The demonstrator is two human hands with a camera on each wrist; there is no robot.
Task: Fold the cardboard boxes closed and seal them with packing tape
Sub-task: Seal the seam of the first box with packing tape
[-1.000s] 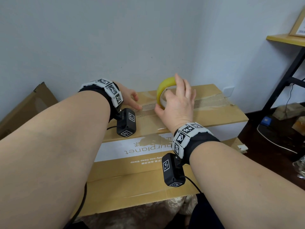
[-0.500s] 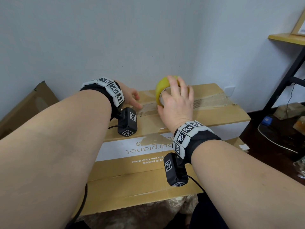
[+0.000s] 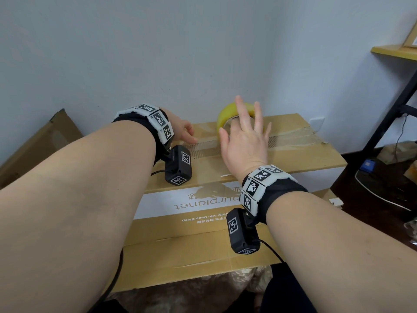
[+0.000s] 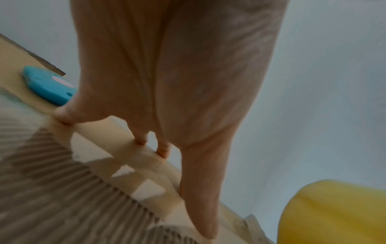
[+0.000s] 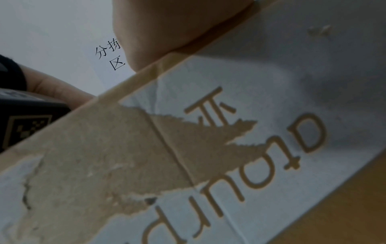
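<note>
A closed cardboard box lies before me, with clear tape running along its top seam. A yellow tape roll stands on edge on the box top. My right hand is over the roll, its fingers straight and spread, holding nothing. My left hand presses its fingertips on the box top left of the roll. The right wrist view shows the box's printed front with a torn patch, and the heel of my right hand on its top edge.
A blue cutter lies on the box top beyond my left hand. A second cardboard box sits lower in front. A flattened box leans at the left. A wooden shelf stands at the right, with cables on the floor below it.
My right hand's fingers, curled round the yellow roll before, have straightened and spread. The roll still stands in place. My left hand has stayed put.
</note>
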